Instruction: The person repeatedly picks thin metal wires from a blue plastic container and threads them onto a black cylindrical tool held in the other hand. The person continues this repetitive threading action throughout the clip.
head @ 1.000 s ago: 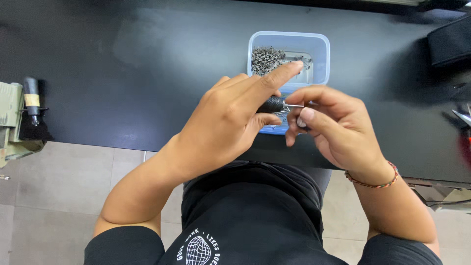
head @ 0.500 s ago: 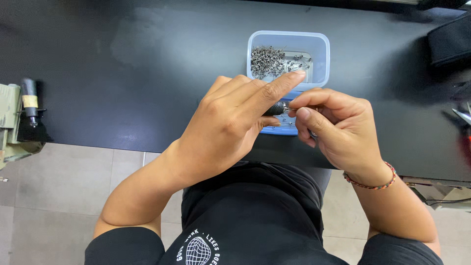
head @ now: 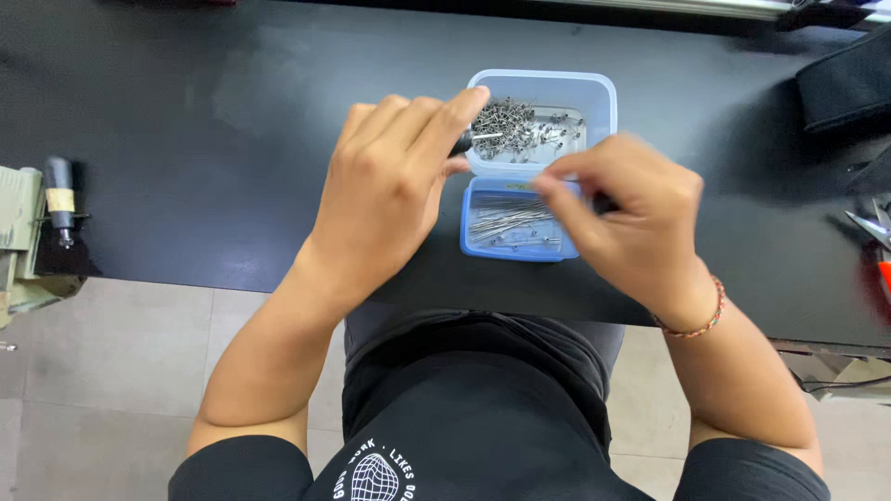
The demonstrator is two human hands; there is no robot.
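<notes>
Pinching a small dark tool (head: 461, 144), the left hand (head: 394, 176) hovers over the tub (head: 603, 97) of pins near the tabletop's (head: 186, 111) front edge; the right hand (head: 631, 218), blurred, grips something unclear.

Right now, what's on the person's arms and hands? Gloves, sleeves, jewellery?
Both hands are bare, no gloves. The left hand and its forearm carry nothing. The right hand has a thin braided bracelet of red and mixed-colour cord at the wrist. Short black sleeves end at the upper arms.

both hands raised side by side, left hand (head: 394, 176) curled, right hand (head: 631, 218) pinching.
</notes>
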